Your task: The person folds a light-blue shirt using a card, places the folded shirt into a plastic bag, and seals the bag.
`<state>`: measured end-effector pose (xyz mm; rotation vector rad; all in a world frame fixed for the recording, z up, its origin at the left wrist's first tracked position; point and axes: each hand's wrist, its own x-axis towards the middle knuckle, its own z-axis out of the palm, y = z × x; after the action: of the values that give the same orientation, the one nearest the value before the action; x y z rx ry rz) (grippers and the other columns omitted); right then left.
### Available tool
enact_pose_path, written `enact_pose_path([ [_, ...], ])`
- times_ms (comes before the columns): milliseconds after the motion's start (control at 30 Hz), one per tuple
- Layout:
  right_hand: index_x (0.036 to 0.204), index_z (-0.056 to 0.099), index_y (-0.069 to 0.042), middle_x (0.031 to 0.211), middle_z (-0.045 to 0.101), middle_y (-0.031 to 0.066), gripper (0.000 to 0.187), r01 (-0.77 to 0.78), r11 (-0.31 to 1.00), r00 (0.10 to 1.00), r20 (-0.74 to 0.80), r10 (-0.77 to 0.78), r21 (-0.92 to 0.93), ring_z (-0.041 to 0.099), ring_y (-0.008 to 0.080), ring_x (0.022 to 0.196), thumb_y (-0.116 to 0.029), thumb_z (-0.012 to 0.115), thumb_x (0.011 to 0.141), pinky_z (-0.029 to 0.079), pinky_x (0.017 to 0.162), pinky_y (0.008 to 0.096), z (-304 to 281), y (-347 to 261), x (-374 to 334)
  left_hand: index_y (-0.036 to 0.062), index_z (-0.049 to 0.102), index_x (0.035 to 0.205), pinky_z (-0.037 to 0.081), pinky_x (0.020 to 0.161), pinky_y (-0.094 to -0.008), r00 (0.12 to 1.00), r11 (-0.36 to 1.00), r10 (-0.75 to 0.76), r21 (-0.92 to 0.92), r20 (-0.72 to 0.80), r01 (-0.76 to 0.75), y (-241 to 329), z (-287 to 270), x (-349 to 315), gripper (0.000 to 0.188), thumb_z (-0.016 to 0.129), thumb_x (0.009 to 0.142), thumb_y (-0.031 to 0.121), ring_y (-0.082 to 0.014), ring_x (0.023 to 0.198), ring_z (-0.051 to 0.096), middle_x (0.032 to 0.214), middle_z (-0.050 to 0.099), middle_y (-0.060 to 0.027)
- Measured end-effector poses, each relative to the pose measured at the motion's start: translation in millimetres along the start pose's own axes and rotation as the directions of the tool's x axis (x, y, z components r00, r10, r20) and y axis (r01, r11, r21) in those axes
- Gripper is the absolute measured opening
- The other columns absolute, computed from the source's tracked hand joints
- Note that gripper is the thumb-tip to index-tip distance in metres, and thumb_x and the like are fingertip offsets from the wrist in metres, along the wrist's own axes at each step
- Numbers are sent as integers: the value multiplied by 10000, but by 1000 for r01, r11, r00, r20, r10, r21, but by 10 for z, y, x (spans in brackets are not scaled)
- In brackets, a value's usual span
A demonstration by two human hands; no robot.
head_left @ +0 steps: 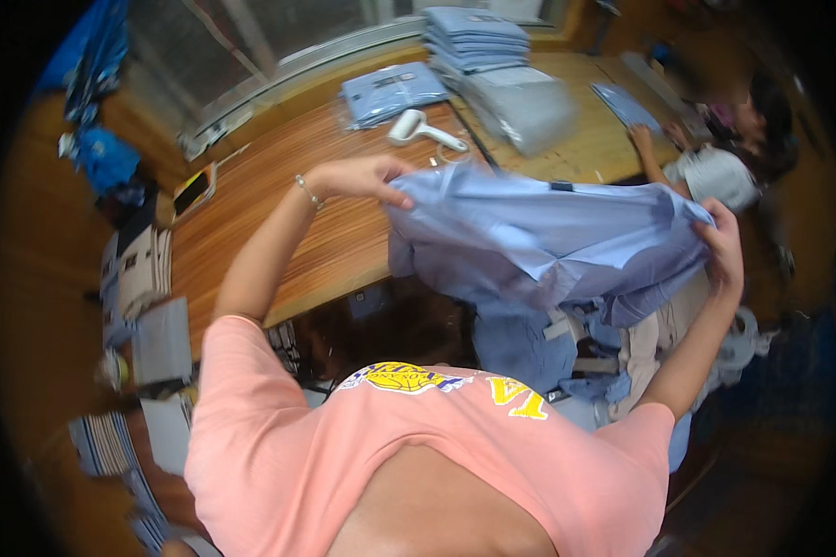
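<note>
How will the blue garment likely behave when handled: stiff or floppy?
The blue garment is probably floppy: it hangs in loose folds between the left hand and right hand. It seems fairly light, since each hand grips only an edge. It may crease easily, as the cloth looks thin.

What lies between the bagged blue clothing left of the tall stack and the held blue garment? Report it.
In the head view, a white handled roller lies on the wooden table between the bagged clothing and the held garment.
</note>
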<state>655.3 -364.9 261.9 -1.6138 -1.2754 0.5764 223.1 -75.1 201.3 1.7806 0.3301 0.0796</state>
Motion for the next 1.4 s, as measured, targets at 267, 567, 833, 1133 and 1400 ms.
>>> enact_pose_path([
  [267, 858, 518, -30, 764, 468, -34, 172, -35, 985, 917, 387, 100, -171, 434, 49, 703, -44, 613, 715, 339, 596, 186, 669, -621, 189, 38, 601, 897, 410, 686, -251, 970, 999, -26, 40, -240, 37, 528, -489, -1907, 356, 798, 651, 204, -98, 807, 501, 817, 540, 15],
  [567, 1001, 562, 10, 936, 575, 6, 178, 474, 752, 828, -59, -557, -458, 516, 96, 921, -58, 574, 837, 386, 830, 218, 1268, -1462, 1777, 11, 671, 839, 467, 622, -295, 401, 500, 763, 856, -507, 132, 685, -2466, -1407, 161, 543, 748, 45, -149, 676, 602, 704, 650, -91],
  [833, 1131, 579, -78, 1044, 594, 77, 352, 592, 782, 798, 8, -602, -196, 566, 194, 969, -149, 624, 790, 438, 825, 297, 2777, -2650, 621, 38, 647, 1003, 457, 632, -207, 640, 805, 496, 587, -587, -86, 47, -3603, -2762, 235, 503, 911, 200, -64, 690, 550, 792, 622, -4],
  [1133, 1146, 562, -53, 1087, 601, 137, 362, 255, 926, 614, 694, -377, 278, 567, 245, 1008, -203, 621, 822, 439, 866, 346, 6101, -1451, 252, -58, 369, 1275, 367, 955, -365, -53, 943, 175, 152, -983, 297, -2645, -3193, -4139, 553, 565, 859, 249, -305, 1146, 476, 1249, 474, -237],
  [1400, 1157, 521, -20, 1180, 506, 199, 462, -145, 825, 961, -277, -14, -546, 448, 339, 1133, -257, 633, 776, 336, 976, 423, 5695, 972, 1427, 97, 393, 1322, 162, 1035, -586, 52, 544, -95, -8, -994, 839, -3177, -659, -3438, 490, 515, 885, 281, -312, 1288, 297, 1369, 370, -146],
])
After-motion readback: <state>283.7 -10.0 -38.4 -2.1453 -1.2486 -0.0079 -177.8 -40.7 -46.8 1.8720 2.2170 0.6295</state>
